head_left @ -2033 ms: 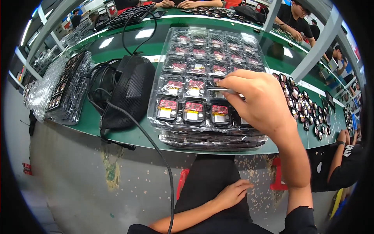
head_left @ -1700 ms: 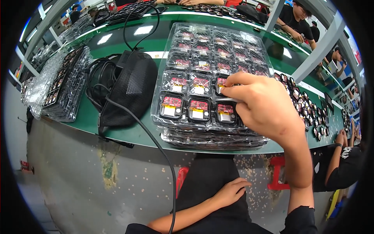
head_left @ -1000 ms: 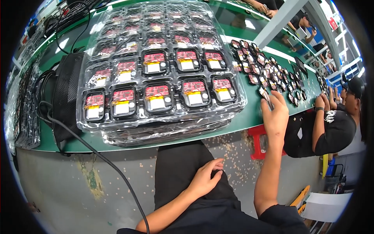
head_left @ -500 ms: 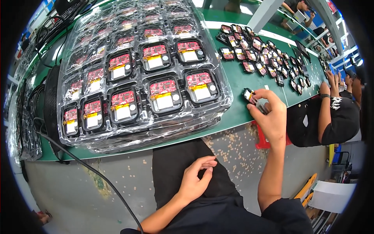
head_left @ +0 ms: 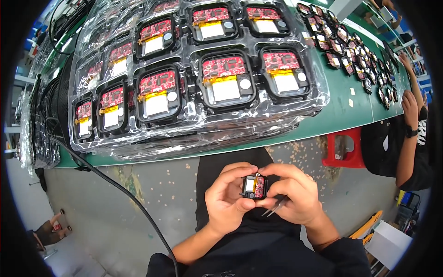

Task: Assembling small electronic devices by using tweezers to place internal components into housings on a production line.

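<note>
Above my lap, both hands hold one small square black device housing with a red circuit board, a yellow flex strip and a white block inside. My left hand grips its left side, thumb below and fingers above. On the opposite side, the fingers of my right hand pinch the edge. Metal tweezers are tucked in my right hand, tips pointing down and left. Beyond my hands, a stack of clear plastic trays carries similar housings in its pockets, such as a larger-looking one near the front.
A crowd of loose housings covers the green table at the right. A black cable runs down from the table's left side. Past a red stool sits a co-worker. Small scraps litter the floor.
My right hand has brought the housing from the table's edge down to my lap. My left hand has risen off my lap and now grips it too. My view has shifted.
</note>
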`<action>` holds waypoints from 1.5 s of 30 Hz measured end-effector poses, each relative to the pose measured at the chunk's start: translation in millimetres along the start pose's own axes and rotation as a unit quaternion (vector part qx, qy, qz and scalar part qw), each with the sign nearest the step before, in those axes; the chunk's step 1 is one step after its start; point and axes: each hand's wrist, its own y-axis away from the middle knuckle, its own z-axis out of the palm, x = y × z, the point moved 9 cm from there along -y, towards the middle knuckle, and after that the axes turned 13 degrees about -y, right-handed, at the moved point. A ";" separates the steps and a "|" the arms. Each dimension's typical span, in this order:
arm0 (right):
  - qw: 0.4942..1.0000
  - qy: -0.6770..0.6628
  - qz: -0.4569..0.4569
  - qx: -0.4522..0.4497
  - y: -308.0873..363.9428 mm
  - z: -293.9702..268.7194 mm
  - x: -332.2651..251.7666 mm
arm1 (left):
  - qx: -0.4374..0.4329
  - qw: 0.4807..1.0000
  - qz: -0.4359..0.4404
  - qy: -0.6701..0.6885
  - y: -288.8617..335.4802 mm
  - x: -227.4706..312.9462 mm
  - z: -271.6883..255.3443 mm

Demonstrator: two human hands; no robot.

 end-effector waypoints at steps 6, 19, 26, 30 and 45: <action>0.997 0.000 0.073 -0.008 -3.5 6.3 6.2 | 0.112 0.987 -0.106 0.043 8.3 -12.0 -17.9; 0.982 0.174 -0.070 0.034 -1.3 15.4 -2.4 | 0.107 0.989 -0.086 0.062 4.9 -4.5 -28.6; 0.977 0.188 -0.096 0.029 -3.1 22.8 -6.7 | 0.114 0.987 -0.110 0.037 9.1 -8.3 -31.6; 0.986 0.138 -0.082 0.037 -4.6 22.4 -2.8 | 0.116 0.987 -0.101 0.039 9.1 -7.6 -33.9; 0.983 0.175 -0.062 0.000 -7.1 33.5 3.3 | 0.123 0.990 -0.057 0.039 16.5 -13.0 -47.4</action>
